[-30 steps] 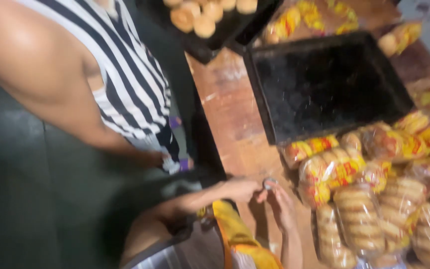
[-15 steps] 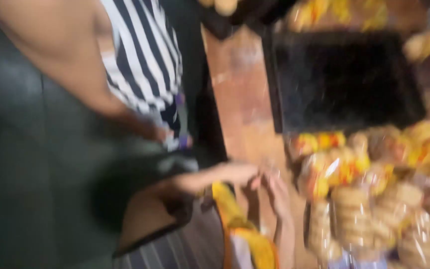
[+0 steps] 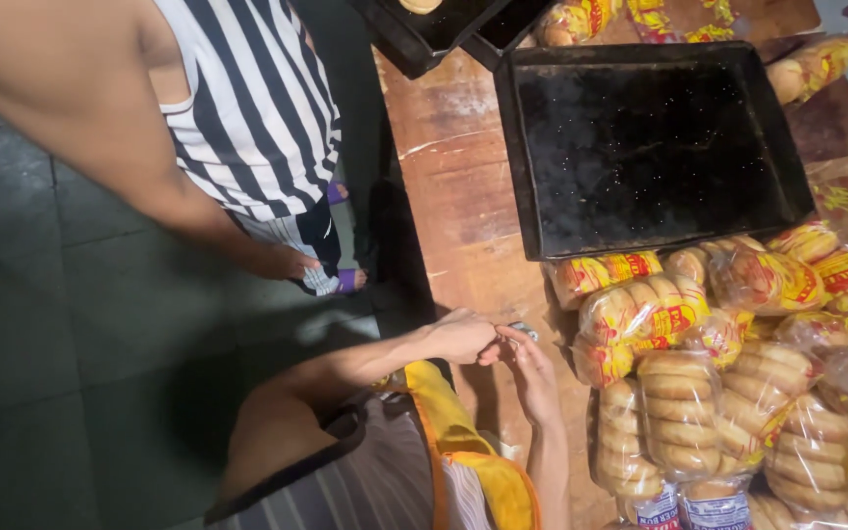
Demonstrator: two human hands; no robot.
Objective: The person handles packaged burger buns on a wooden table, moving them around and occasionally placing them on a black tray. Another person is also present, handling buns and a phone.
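Between both hands' fingertips (image 3: 504,339) sits a small dark object (image 3: 522,330), pinched.

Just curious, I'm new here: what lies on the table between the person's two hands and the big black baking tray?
In the head view, only bare wooden table lies between the hands and the black tray; the bagged buns sit off to the side.

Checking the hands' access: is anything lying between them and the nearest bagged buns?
Nothing visible does. The left hand and right hand meet over a small dark object, with only bare wooden table before the bagged buns.
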